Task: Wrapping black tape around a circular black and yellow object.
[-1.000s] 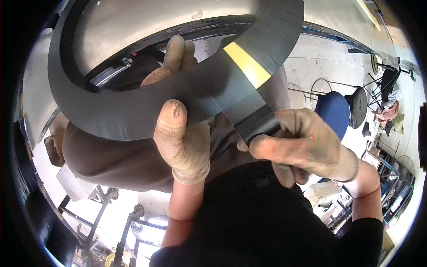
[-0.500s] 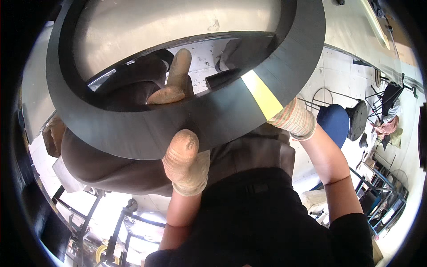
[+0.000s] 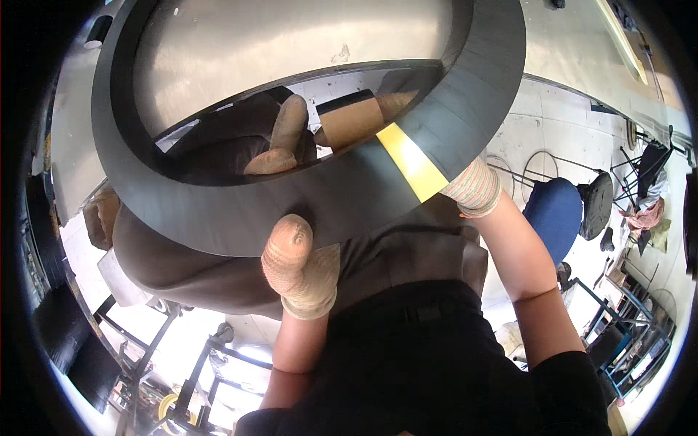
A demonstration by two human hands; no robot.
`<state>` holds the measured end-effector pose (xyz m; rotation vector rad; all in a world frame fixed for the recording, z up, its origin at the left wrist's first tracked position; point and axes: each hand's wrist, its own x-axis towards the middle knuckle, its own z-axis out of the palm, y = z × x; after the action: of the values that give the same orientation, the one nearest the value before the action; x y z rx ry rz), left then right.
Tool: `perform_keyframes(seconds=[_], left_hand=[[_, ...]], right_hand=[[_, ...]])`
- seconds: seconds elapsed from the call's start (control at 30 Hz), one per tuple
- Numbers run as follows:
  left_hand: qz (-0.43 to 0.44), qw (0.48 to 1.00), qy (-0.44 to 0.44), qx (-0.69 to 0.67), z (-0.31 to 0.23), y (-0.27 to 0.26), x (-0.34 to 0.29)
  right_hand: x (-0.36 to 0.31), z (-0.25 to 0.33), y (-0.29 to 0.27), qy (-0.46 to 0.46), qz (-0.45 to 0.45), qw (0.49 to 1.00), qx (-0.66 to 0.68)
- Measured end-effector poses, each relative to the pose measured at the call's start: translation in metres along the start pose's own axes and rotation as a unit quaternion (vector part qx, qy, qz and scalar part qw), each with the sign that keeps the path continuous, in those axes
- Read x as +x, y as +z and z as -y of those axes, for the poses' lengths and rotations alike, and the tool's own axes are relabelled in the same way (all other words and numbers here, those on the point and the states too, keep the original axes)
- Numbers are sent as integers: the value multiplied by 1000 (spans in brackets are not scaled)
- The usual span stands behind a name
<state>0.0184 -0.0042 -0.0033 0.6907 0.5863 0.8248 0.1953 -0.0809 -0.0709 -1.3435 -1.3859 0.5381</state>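
Observation:
A large black ring [image 3: 240, 211] with a wide sloping face lies tilted over my lap, its far part over a metal table. One yellow patch [image 3: 413, 163] crosses its face on the right. My left hand [image 3: 299, 269], in a knitted work glove, grips the ring's near rim. Its thumb lies on the face, and gloved fingers show through the opening. My right hand [image 3: 474, 190], also gloved, reaches under the ring beside the yellow patch. In the opening, its partly visible fingers hold a block [image 3: 351, 122] with a tan face and a black edge. The ring hides its palm.
The pale metal table [image 3: 291, 36] spans the far side. On the right floor stand a blue round-topped stool [image 3: 554, 218], a black one [image 3: 596, 205] and a blue metal rack [image 3: 632, 327]. Wheeled metal frames [image 3: 211, 356] stand at lower left.
The block has turned and come further into the ring's opening, showing its tan face and the right hand's fingers. My left hand keeps its hold; the ring's place in view shifts slightly.

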Motion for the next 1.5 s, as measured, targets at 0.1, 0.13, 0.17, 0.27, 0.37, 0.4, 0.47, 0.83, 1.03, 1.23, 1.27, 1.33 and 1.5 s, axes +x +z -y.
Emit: perform_keyframes(seconds=[0.1, 0.13, 0.17, 0.27, 0.37, 0.4, 0.47, 0.83, 1.03, 1.23, 1.27, 1.33, 1.5], left_hand=[[4, 1000, 11, 6, 0, 1, 0], [-2, 1000, 11, 15, 0, -1, -1], [-1, 1000, 12, 16, 2, -1, -1], [0, 997, 56, 44, 6, 1, 4], [16, 995, 73, 59, 8, 4, 3], [9, 994, 79, 77, 9, 3, 3], [4, 992, 84, 97, 10, 3, 4], [14, 998, 51, 18, 9, -3, 4], [-13, 997, 58, 39, 8, -9, 5], [-21, 999, 13, 38, 2, 10, 2], [-21, 999, 12, 39, 0, 14, 3], [-18, 998, -7, 65, -6, 23, 6], [-34, 996, -1, 86, -12, 11, -11]], right_hand=[[4, -5, 3, 2, -8, 999, 36], [4, -5, 2, 4, -10, 999, 42], [2, -4, 1, 5, -10, 999, 50], [2, -2, 0, 6, -8, 998, 68], [6, -6, 2, 2, -15, 996, 89], [8, -9, 2, 2, -16, 995, 98], [9, -9, -1, -2, -15, 994, 109], [20, -34, 14, 20, -64, 957, 284], [15, -31, 9, 30, -56, 963, 262], [12, -33, 5, 32, -51, 966, 252], [14, -35, 4, 32, -51, 967, 249], [15, -34, 4, 32, -46, 969, 242], [19, -24, 23, 28, -15, 978, 206]])
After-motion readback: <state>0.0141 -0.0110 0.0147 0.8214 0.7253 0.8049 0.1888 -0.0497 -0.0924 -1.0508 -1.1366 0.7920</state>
